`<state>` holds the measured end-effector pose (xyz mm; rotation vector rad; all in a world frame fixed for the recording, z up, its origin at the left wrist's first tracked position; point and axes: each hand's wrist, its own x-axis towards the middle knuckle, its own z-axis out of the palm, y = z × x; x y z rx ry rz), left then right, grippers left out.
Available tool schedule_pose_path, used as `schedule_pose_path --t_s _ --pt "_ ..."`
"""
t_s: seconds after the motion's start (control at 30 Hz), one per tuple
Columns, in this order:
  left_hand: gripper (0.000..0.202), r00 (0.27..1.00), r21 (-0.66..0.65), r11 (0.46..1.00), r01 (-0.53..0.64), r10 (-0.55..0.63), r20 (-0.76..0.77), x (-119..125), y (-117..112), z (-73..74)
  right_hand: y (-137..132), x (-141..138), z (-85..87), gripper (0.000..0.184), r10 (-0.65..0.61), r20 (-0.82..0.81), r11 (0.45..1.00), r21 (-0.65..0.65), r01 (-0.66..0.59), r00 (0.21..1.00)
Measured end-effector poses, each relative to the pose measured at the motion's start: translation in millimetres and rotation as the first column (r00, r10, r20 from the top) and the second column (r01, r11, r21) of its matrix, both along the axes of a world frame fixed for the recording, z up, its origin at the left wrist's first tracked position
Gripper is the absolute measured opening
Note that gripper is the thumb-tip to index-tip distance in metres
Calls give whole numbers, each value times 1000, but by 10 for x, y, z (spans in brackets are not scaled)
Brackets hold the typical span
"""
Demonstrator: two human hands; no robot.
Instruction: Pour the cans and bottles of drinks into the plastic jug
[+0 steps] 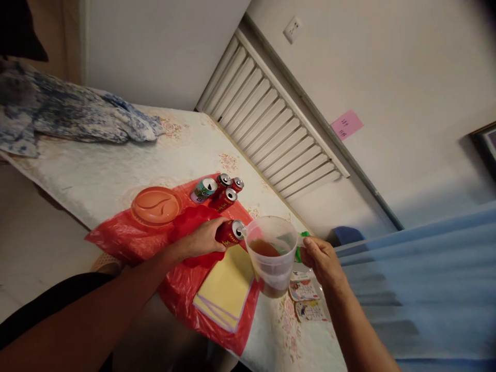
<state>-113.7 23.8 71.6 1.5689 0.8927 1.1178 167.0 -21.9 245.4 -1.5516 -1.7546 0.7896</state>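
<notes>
My left hand (204, 238) is wrapped round a red drink can (228, 233), whose opened top faces the rim of a clear plastic measuring jug (273, 268). Brown liquid (265, 248) is inside the jug. My right hand (320, 257) grips the jug's handle and holds it above the table. Under my left hand lies a red scalloped dish (191, 225), partly hidden by my arm. A folded yellow cloth (225, 289) with a purple edge rests below the can and jug. Whether liquid is flowing from the can I cannot tell.
A red plastic sheet (182, 294) covers part of the flowered tablecloth (116, 160). On it stand an orange lidded bowl (157, 205), a green can (203, 190) and several red cans (225, 199). Small printed packets (304, 290) lie at the right, near a blue curtain (434, 279).
</notes>
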Motion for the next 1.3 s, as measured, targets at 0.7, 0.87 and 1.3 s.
schedule_pose_path --t_s 0.7,0.87,1.3 --pt "65 975 -67 973 -219 220 10 -134 60 43 648 -240 -489 37 -210 -584 903 191 385 784" --pt "65 967 -112 965 -239 247 63 -203 71 81 683 -304 -527 39 -200 -663 892 183 414 722" --pt "70 783 -25 790 -612 610 117 -378 103 143 438 -811 -503 43 -151 -765 938 89 335 626"
